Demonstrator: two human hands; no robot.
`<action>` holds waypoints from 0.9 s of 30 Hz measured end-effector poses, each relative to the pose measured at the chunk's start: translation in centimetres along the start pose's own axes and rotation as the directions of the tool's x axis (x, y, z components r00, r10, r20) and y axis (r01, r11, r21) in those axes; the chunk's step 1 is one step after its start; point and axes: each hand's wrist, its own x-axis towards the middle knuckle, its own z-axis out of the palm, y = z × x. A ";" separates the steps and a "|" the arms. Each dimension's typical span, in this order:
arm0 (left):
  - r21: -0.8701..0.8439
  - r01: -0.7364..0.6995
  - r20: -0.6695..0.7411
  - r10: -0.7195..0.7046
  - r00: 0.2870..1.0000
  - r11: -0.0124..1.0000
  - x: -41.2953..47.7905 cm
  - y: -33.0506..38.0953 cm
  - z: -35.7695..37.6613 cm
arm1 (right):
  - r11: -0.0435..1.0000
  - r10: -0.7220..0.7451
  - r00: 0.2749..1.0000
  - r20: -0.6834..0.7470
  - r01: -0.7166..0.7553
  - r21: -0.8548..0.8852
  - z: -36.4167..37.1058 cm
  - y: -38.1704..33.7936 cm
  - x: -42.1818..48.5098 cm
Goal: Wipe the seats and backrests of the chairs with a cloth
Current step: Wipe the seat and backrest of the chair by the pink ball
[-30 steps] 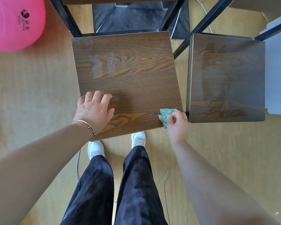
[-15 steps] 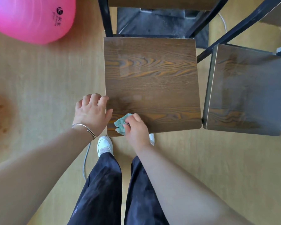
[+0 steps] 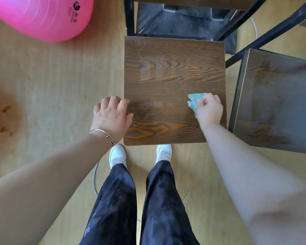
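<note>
Cloth (image 3: pixel 193 102), small, crumpled, teal: bunched in my right hand (image 3: pixel 209 110), fingers curled round it, and pressed on the right part of the dark brown wood-grain square chair seat (image 3: pixel 173 82) at centre frame. My left hand (image 3: pixel 111 115): fingers bent over that seat's left edge, thumb lying on its top; thin silver bangle (image 3: pixel 102 132) at the wrist. Second dark wood-grain chair seat (image 3: pixel 276 103): right of frame, just beside the first. Large glossy pink exercise ball (image 3: pixel 42 16): upper left, on the pale wood floor (image 3: pixel 51 82).
</note>
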 end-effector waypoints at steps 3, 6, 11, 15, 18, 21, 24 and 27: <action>0.016 0.012 0.015 -0.012 1.000 1.000 -0.1 -0.8 -0.1 | 0.992 -0.116 0.993 0.035 0.114 0.058 2.5 -3.8 -2.5; 0.011 0.038 0.006 -0.038 0.999 0.999 -0.5 -1.8 -0.5 | 0.956 -0.281 0.951 0.131 0.266 0.123 4.5 -8.3 -5.5; 0.023 0.082 0.000 -0.082 0.997 0.996 -0.8 -3.4 -1.2 | 0.873 -0.487 0.818 0.305 0.470 0.132 7.2 -11.3 -12.2; 0.037 0.090 -0.005 -0.090 0.996 0.995 -1.3 -3.9 -1.4 | 0.846 -0.533 0.767 0.358 0.487 0.216 6.5 -11.1 -12.1; 0.044 0.052 -0.006 -0.052 0.999 0.998 -1.4 -3.6 -1.2 | 0.869 -0.487 0.828 0.277 0.427 0.252 3.8 -9.0 -10.0; 0.042 0.013 0.003 -0.013 1.000 0.999 -1.4 -2.9 -0.5 | 0.922 -0.375 0.915 0.151 0.350 0.167 0.3 -4.0 -7.6; 0.039 0.000 0.017 0.000 1.000 0.999 -1.3 -2.1 0.3 | 0.964 -0.264 0.955 0.132 0.263 0.028 -2.2 0.9 -5.7; 0.035 -0.008 0.023 0.007 1.000 0.999 -1.3 -1.8 0.8 | 0.991 -0.114 0.987 0.115 0.121 -0.052 -2.3 3.6 -5.1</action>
